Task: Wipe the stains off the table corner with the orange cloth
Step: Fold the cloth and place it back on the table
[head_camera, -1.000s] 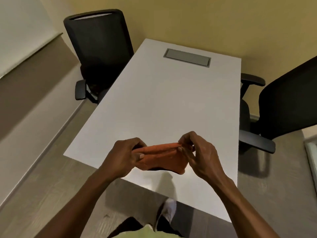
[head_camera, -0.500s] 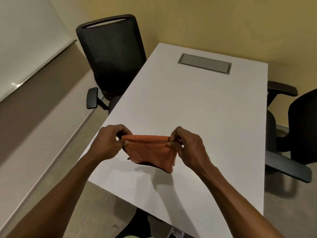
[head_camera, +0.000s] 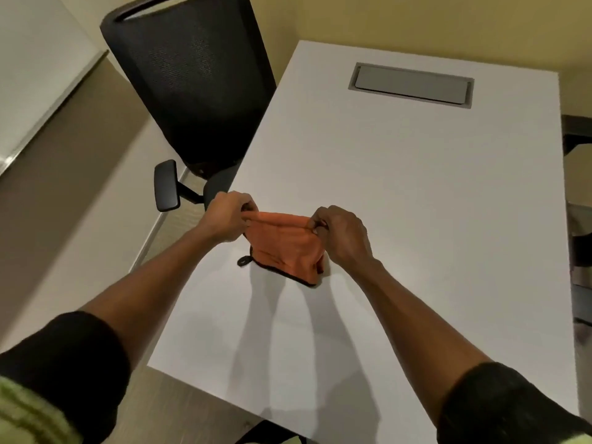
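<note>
An orange cloth (head_camera: 285, 246) with a dark edge and a small black loop hangs stretched between both hands over the white table (head_camera: 416, 203). My left hand (head_camera: 226, 219) pinches its upper left corner, close to the table's left edge. My right hand (head_camera: 341, 235) pinches the upper right corner. The cloth's lower edge touches or nearly touches the tabletop. The near left table corner (head_camera: 153, 365) shows between my forearms. I cannot make out any stains on the surface.
A black mesh office chair (head_camera: 192, 91) stands tight against the table's left edge, its armrest (head_camera: 166, 185) jutting out. A grey cable hatch (head_camera: 411, 84) is set into the far end. Another dark chair (head_camera: 579, 251) is partly visible at the right. A yellow wall is behind.
Both hands carried the stretched cloth forward and left over the table and lowered it toward the top. The view moved closer over the table.
</note>
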`<state>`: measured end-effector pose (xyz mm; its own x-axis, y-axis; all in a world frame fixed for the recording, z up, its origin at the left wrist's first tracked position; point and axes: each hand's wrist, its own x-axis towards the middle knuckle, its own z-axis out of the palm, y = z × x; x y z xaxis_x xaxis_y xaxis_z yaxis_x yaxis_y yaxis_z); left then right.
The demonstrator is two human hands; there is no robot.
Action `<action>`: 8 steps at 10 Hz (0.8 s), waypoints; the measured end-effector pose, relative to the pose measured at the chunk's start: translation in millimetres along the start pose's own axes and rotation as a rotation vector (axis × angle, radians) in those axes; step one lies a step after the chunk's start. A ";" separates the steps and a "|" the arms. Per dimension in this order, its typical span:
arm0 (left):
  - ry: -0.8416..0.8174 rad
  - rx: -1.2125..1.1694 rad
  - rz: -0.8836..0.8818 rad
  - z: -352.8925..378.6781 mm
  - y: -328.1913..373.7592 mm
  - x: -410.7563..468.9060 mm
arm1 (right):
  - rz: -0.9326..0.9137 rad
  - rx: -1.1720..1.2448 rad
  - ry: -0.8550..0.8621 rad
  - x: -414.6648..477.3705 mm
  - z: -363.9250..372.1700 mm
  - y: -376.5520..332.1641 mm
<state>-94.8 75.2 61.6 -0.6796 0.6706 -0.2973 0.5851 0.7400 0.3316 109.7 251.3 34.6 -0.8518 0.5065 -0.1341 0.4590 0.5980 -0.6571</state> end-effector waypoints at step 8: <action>-0.372 0.356 0.289 122.1 -42.0 60.3 | -0.115 -0.393 -0.264 30.4 95.4 60.9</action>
<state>-106.3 90.9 -79.5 -0.3073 0.7733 -0.5547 0.8796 0.4532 0.1445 87.6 243.9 -80.3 -0.9140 0.2791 -0.2943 0.3758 0.8559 -0.3554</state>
